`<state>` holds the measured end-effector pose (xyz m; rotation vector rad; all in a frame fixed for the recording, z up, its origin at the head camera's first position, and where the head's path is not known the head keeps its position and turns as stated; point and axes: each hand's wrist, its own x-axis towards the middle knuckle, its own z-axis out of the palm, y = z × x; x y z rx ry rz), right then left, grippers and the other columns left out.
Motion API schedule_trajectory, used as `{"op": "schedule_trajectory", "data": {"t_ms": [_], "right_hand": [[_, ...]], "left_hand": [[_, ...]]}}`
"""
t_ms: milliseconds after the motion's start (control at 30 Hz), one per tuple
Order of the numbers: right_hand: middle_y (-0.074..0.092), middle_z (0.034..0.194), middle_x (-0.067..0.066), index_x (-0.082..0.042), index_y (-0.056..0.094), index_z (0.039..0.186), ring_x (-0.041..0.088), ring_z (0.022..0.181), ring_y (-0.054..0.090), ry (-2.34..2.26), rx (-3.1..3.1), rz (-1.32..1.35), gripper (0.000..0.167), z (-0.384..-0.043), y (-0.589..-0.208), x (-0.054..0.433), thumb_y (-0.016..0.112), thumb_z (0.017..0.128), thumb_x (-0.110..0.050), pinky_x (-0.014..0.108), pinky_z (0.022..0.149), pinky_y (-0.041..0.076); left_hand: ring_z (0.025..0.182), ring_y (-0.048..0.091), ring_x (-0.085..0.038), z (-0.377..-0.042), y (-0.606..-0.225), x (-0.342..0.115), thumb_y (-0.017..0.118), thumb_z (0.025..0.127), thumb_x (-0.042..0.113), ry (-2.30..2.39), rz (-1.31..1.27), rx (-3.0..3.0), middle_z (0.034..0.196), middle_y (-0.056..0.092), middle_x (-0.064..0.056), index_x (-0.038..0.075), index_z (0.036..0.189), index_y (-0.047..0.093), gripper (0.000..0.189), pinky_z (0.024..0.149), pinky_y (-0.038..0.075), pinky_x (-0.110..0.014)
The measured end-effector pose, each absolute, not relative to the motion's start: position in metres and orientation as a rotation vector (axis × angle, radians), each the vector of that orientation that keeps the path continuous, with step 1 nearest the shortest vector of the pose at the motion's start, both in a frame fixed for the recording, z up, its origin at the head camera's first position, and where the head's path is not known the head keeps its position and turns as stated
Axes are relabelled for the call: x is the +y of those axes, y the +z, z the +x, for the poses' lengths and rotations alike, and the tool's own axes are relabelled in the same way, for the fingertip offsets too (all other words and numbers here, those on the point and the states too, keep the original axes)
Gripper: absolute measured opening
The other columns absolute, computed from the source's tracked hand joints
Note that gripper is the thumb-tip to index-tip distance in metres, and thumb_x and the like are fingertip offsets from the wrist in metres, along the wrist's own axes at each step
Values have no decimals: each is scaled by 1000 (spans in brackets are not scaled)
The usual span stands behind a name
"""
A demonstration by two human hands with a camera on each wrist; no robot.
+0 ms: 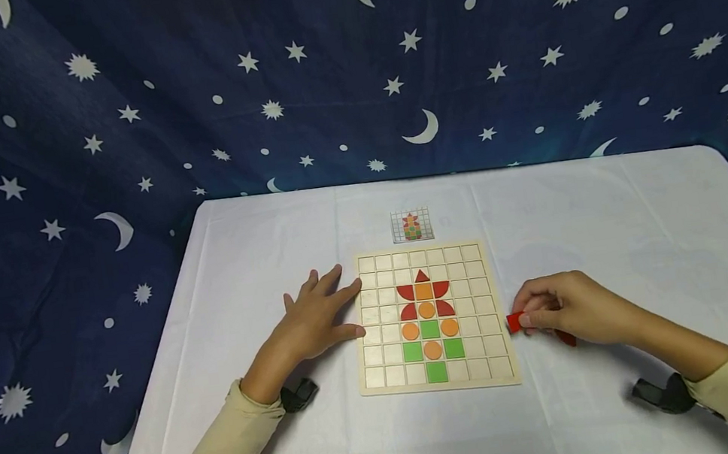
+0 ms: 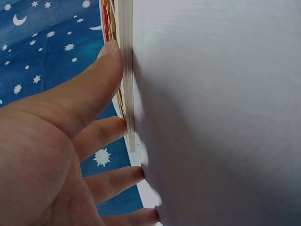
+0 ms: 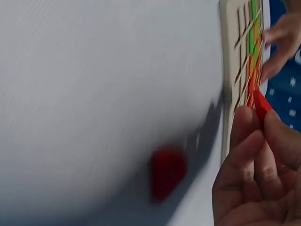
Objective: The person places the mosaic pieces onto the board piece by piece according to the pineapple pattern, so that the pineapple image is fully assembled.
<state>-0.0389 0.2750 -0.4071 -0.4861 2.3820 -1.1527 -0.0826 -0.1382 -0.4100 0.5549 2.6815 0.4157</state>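
My right hand (image 1: 578, 307) pinches a small red flat piece (image 1: 515, 322) between thumb and fingers, just off the right edge of the wooden grid board (image 1: 478, 326). Its full outline is partly covered by the fingers. A second red piece (image 3: 167, 172), blurred in the right wrist view, lies on the cloth under that hand. Spread fingers of my left hand (image 1: 314, 320) touch the board's left edge, with the thumb (image 2: 108, 61) against it. On the board, a red triangle (image 1: 421, 276) tops a figure of red quarter-circles (image 1: 406, 293), orange circles (image 1: 410, 332), an orange square (image 1: 423, 291) and green squares (image 1: 436, 372).
Behind the board lies a small picture card (image 1: 397, 232) showing a similar coloured figure on a grid. A white cloth covers the table (image 1: 269, 231). Dark blue fabric (image 1: 324, 126) with stars and moons hangs at the back and left. Each wrist wears a black device (image 1: 664, 394).
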Motion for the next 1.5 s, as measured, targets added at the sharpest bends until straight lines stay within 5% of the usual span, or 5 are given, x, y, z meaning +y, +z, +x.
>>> {"op": "schedule_trajectory", "data": {"t_ms": [933,1500], "right_hand": [[61,58,-13,-29,73,74,-1,56,50,-1173,2374,-579,21,-15,-417,192,86,81,-14,19,54,42],[59,60,-22,-29,73,74,-4,58,50,-1020,2535,-682,21,-11,-418,181,89,78,-16,19,52,44]], "left_hand": [[155,16,-51,-83,-414,-138,76,86,53,423,538,2684,170,23,-12,29,155,45,80,104,18,-87],[154,15,-51,-84,-415,-138,76,86,53,434,535,2684,170,23,-12,28,155,46,80,104,18,-87]]}}
